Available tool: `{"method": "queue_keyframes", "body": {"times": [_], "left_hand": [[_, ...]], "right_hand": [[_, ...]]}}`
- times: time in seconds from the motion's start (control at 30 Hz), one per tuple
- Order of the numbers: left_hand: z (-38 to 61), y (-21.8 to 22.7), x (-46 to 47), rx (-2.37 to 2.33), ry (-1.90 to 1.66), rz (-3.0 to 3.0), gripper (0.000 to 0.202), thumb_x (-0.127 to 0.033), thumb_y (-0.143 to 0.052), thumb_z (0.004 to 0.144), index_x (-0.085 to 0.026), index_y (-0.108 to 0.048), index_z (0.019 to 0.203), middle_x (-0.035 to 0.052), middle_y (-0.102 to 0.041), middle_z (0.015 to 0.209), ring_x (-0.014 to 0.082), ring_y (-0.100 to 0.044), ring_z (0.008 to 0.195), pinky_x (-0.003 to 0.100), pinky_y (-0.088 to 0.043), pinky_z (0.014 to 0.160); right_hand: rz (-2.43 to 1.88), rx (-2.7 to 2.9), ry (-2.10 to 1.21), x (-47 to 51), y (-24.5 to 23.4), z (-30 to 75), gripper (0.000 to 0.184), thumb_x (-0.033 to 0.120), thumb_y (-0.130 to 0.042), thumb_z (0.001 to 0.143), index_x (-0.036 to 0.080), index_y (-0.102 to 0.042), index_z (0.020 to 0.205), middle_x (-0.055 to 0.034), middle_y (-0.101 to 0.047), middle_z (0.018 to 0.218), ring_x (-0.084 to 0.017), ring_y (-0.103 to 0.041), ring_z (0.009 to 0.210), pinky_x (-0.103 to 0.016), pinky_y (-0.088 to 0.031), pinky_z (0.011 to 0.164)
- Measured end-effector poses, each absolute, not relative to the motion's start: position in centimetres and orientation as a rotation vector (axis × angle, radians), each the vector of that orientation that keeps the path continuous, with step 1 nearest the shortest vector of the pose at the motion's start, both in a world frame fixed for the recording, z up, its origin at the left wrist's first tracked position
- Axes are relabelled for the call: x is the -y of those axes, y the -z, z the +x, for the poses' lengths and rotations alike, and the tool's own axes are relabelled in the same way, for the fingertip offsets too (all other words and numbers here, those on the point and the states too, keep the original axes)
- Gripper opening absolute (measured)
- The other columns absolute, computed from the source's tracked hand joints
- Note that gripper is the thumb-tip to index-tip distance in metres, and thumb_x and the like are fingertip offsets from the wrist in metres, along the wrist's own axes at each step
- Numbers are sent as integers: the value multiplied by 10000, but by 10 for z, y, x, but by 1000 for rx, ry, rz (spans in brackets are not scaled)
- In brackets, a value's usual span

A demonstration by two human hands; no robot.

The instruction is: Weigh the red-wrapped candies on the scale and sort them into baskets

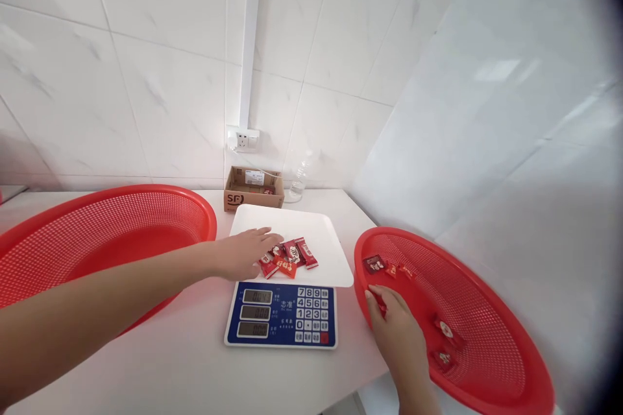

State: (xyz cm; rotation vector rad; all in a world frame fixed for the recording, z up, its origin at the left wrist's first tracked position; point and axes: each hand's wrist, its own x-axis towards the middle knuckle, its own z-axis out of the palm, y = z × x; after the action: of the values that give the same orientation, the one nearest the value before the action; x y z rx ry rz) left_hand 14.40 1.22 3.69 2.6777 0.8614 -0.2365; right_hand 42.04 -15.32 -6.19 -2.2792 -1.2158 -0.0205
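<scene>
My left hand (246, 253) reaches over the white weighing pan (321, 227) of a digital scale, its fingers stretched out and apart. Just beside its fingertips lies a small pile of red and orange wrapped snack packets (294, 253). At the near left rim of the right red basket (491, 272), my right hand (399, 331) is closed, with thumb and fingers around a small red packet (381, 303), mostly hidden. Several packets lie in that basket, among them a dark red one (374, 264). The scale's blue panel (285, 324) faces me with lit displays.
A large red basket (195, 207) stands at the left, partly behind my left arm. Behind the scale are a small open cardboard box (253, 200) and a clear plastic bottle (299, 178). A power socket (243, 139) is on the tiled wall. All stand on a white table (195, 363).
</scene>
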Motion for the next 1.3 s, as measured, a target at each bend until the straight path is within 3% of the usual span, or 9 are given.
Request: {"method": "queue_keyframes", "body": {"times": [0.1, 0.23, 0.4, 0.63, 0.83, 1.13, 1.23, 1.3], "left_hand": [[161, -27, -31, -816, 306, 2699, 805, -211, -638, 818, -202, -232, 1513, 148, -288, 1591, 327, -241, 1460, 532, -306, 1140], [169, -20, -36, -798, 305, 2739, 648, -343, -623, 884, -218, -349, 1457, 142, -419, 1496, 340, -428, 1340, 595, -375, 1059], [161, -18, -34, -862, 294, 2787, 550, -345, -617, 891, -208, -430, 1390, 120, -522, 1367, 299, -540, 1199, 538, -461, 973], [149, -10, -33, -1014, 283, 2771, 475, -360, -607, 899, -201, -492, 1331, 104, -571, 1293, 268, -591, 1109, 515, -490, 932], [144, -8, -37, -1169, 129, 2664, 358, -346, -575, 926, -189, -554, 1248, 86, -627, 1194, 213, -644, 979, 430, -554, 829], [55, -39, -49, -1657, -93, 2525, 421, -398, -525, 946, -195, -494, 1314, 78, -636, 1141, 190, -658, 859, 386, -568, 738], [25, -41, -51, -1780, -91, 2506, 453, -412, -529, 921, -206, -498, 1323, 125, -645, 1154, 257, -675, 887, 468, -561, 763], [19, -39, -48, -1737, -97, 2551, 519, -419, -569, 863, -235, -498, 1343, 163, -619, 1260, 381, -623, 1085, 582, -501, 879]], "right_hand": [[-2306, 1202, 3, 152, 60, 422, 455, 500, -338, 880, 209, -654, 1027, -116, -659, 1197, -283, -639, 973, -366, -505, 705], [-2299, 1203, -26, 150, 57, 425, 456, 502, -339, 873, 202, -647, 1027, -115, -660, 1190, -281, -640, 974, -364, -507, 703], [-2296, 1194, 6, 150, 57, 422, 460, 517, -349, 863, 211, -662, 1004, -124, -672, 1172, -287, -648, 948, -359, -505, 679], [-2283, 1189, 59, 148, 56, 422, 457, 523, -353, 841, 220, -674, 959, -116, -697, 1125, -275, -659, 858, -348, -485, 625], [-2307, 1172, -11, 149, 52, 422, 459, 516, -359, 840, 212, -669, 991, -106, -692, 1152, -276, -658, 892, -353, -490, 644], [-2304, 1161, -84, 151, 53, 427, 447, 528, -382, 846, 226, -663, 1019, -94, -681, 1177, -282, -651, 949, -365, -503, 696], [-2292, 1164, -87, 151, 54, 429, 452, 532, -381, 844, 225, -660, 1024, -99, -679, 1177, -286, -648, 959, -366, -500, 695], [-2285, 1164, -69, 150, 55, 430, 449, 530, -387, 835, 224, -663, 1013, -103, -684, 1165, -291, -646, 954, -375, -496, 700]]}}
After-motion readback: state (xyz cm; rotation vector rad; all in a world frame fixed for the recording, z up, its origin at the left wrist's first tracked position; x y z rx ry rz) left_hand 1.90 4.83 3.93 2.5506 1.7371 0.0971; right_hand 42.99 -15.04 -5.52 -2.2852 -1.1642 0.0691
